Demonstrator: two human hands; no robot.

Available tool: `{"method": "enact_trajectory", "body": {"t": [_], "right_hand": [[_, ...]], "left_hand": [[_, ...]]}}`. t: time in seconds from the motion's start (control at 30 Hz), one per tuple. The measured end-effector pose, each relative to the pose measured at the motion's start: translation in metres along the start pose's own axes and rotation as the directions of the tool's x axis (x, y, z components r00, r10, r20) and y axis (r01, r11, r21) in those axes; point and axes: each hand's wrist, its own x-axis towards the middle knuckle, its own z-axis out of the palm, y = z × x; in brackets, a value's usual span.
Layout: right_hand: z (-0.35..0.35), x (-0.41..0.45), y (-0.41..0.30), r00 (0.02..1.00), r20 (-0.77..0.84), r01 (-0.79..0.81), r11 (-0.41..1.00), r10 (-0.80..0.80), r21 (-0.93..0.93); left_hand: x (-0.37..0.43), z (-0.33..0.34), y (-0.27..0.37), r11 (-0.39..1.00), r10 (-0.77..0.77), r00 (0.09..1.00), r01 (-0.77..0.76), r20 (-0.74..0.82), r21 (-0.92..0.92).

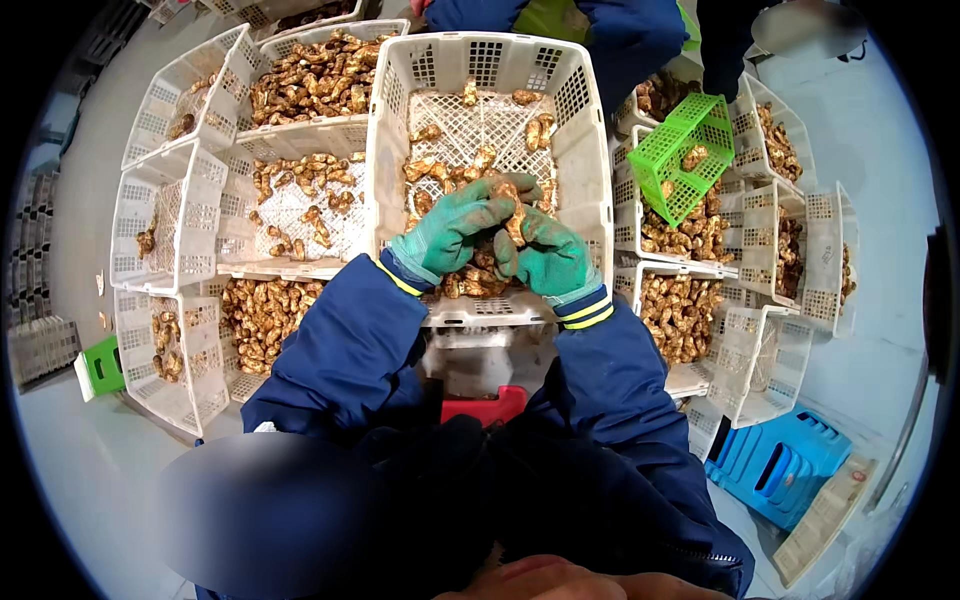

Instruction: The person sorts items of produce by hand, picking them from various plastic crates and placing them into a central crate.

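Note:
Both of my hands wear soiled green-coated gloves and meet over the front half of a large white plastic crate (491, 45). My left hand (454, 225) has its fingers curled round the upper part of a brown mushroom (514, 217). At the mushroom's lower end, the fingers of my right hand (551, 255) close on it. More mushrooms (474, 282) lie beneath my hands, partly hidden by them. Farther back on the crate's lattice floor, several single mushrooms (540, 132) are scattered.
Crates of mushrooms stand left (307, 180) and right (679, 315), with narrower white baskets (169, 217) outside them. A green basket (682, 161) tilts over the right crate. A co-worker's sleeves (637, 30) show opposite. A blue plastic stool (780, 469) sits at lower right.

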Motion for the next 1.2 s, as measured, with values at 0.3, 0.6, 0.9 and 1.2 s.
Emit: {"method": "enact_trajectory", "body": {"t": [0.3, 0.6, 0.9, 1.2], "right_hand": [[0.009, 0.018, 0.021, 0.982, -0.078, -0.142, 0.938, 0.174, 0.316], [-0.001, 0.013, 0.013, 0.992, 0.063, -0.122, 0.928, 0.107, 0.352], [0.000, 0.013, 0.021, 0.951, -0.071, -0.263, 0.907, 0.302, 0.329], [-0.001, 0.024, 0.015, 0.889, -0.410, 0.237, 0.971, -0.203, 0.034]], "left_hand": [[0.006, -0.010, -0.016, 0.994, -0.060, 0.922, 0.020, -0.381, -0.109], [0.000, -0.012, -0.018, 0.986, -0.010, 0.998, 0.020, 0.062, -0.167], [-0.002, -0.007, -0.019, 0.997, -0.076, 0.974, 0.069, -0.211, -0.037], [0.004, 0.011, -0.005, 0.853, -0.024, 0.843, 0.297, -0.537, 0.428]]}}
